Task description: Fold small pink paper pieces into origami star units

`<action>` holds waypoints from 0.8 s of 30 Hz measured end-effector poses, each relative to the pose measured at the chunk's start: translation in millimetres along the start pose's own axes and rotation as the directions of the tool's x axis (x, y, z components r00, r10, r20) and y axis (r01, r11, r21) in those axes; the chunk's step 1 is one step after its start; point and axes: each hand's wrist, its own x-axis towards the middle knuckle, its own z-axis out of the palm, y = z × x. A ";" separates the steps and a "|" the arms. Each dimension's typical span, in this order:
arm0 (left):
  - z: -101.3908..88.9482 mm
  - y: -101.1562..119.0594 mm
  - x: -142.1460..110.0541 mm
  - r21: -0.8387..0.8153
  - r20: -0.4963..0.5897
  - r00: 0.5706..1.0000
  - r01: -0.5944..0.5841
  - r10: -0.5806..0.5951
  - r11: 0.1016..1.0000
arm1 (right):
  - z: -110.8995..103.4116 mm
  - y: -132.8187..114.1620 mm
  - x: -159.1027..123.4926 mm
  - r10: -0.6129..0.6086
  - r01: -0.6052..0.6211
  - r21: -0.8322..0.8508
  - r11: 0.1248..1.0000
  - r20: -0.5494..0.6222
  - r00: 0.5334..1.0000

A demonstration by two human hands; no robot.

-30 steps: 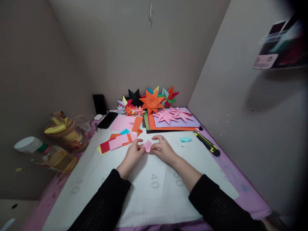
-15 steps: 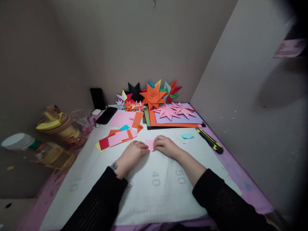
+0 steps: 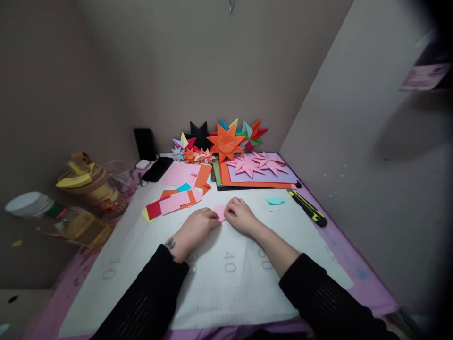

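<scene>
A small pink piece of paper [image 3: 220,212] lies on the white sheet between my two hands, partly covered by fingers. My left hand [image 3: 201,224] has its fingertips pressed together on the paper's left and lower edge. From the other side, my right hand [image 3: 241,215] pinches the paper's right edge with curled fingers. Left of my hands is a spread of paper strips [image 3: 174,203] in pink, red, orange and yellow. A small folded turquoise paper [image 3: 275,201] rests to the right of my right hand.
A yellow-black utility knife [image 3: 307,208] lies at the right edge. Folded paper stars [image 3: 226,141] stand against the back wall, by stacked coloured sheets [image 3: 260,182]. Left are a phone [image 3: 157,169], another upright phone [image 3: 144,144], a lidded cup [image 3: 95,186] and a bottle [image 3: 79,224].
My right hand has shifted slightly left and curled more, covering more of the pink paper's right side. My left hand stays nearly in place. The view has tilted a little.
</scene>
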 end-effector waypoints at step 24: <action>1.2 11.1 1.6 -0.003 0.005 0.996 0.095 -0.094 0.996 | 7.4 -6.7 0.8 0.116 -0.119 -0.109 0.987 -0.035 0.993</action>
